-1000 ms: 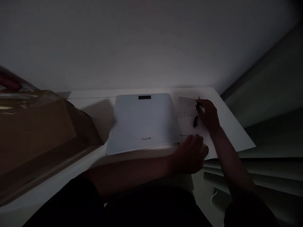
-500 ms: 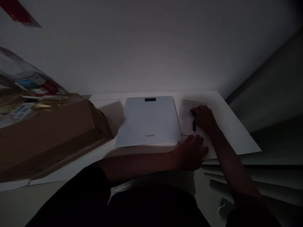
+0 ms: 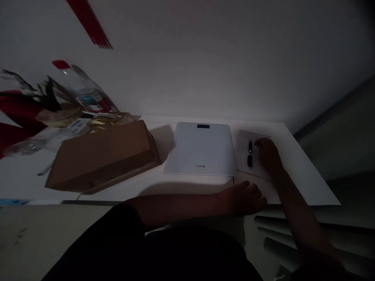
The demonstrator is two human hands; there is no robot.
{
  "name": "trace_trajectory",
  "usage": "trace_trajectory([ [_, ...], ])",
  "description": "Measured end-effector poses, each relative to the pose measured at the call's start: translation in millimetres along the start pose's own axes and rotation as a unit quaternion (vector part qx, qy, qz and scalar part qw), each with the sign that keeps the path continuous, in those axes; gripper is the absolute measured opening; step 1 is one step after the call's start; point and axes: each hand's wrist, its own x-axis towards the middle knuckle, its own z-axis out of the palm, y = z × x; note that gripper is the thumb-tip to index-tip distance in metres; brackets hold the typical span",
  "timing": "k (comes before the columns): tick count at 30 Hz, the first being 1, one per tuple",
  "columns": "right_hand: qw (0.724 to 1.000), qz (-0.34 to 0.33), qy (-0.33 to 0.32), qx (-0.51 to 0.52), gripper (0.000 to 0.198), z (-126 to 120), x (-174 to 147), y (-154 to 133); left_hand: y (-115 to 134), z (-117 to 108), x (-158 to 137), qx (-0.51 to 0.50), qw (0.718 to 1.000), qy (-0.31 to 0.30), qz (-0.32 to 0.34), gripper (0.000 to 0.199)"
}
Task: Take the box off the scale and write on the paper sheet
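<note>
A black pen (image 3: 250, 154) lies on a sheet of handwritten paper (image 3: 242, 142) at the right of the white table. My right hand (image 3: 268, 156) rests over the paper's right side, its fingertips just beside the pen and apart from it. Nearer the table's front edge, my left hand (image 3: 246, 198) rests with loosely bent fingers and nothing visible in it. Left of the paper lies a flat white bathroom scale (image 3: 202, 150) with a dark display. The dim light hides the undersides of both hands.
A brown cardboard box (image 3: 105, 156) stands left of the scale. Behind it is a clear bottle with a red cap (image 3: 61, 64), and red items (image 3: 20, 113) lie further left. A wall (image 3: 190, 58) rises behind the table (image 3: 304, 168). Red strips (image 3: 89, 23) hang on it.
My right fingers have come off the pen, which now lies alone on the paper. The view has swung left, showing more of the box and bottle.
</note>
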Motion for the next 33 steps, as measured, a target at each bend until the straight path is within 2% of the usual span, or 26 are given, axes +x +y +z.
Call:
trace_trajectory([
  [3,1.0,0.016,0.007,0.01,0.018,1.0,-1.5,1.5,1.7,-18.1,-15.9,0.015,0.999,0.037,0.008,0.014],
  [8,1.0,0.026,-0.008,0.005,0.02,2.7,-3.2,3.3,1.9,-59.4,-46.3,0.024,0.999,0.022,-0.004,0.011],
  [14,1.0,-0.005,-0.021,-0.016,0.02,0.0,-3.1,-3.4,2.4,-101.1,-98.5,0.082,0.991,-0.029,-0.106,0.009],
  [19,0.995,-0.083,-0.041,-0.037,0.009,-2.0,3.1,-22.7,7.4,-128.0,-148.2,0.127,0.969,-0.049,-0.206,0.014],
  [22,0.986,-0.162,-0.033,-0.006,0.017,3.4,15.2,-57.7,10.9,-143.4,-167.6,0.153,0.954,-0.038,-0.255,0.019],
  [27,0.964,-0.257,-0.049,0.051,0.015,20.8,38.6,-151.5,14.6,-168.9,-190.6,0.173,0.925,0.006,-0.338,0.02],
  [30,0.954,-0.267,-0.048,0.127,0.013,32.1,46.6,-208.9,15.6,-187.5,-207.7,0.192,0.901,0.051,-0.385,0.021],
  [33,0.94,-0.255,-0.058,0.218,0.018,43.6,52.1,-254.8,15.5,-211.8,-224.0,0.228,0.861,0.139,-0.432,0.028],
])
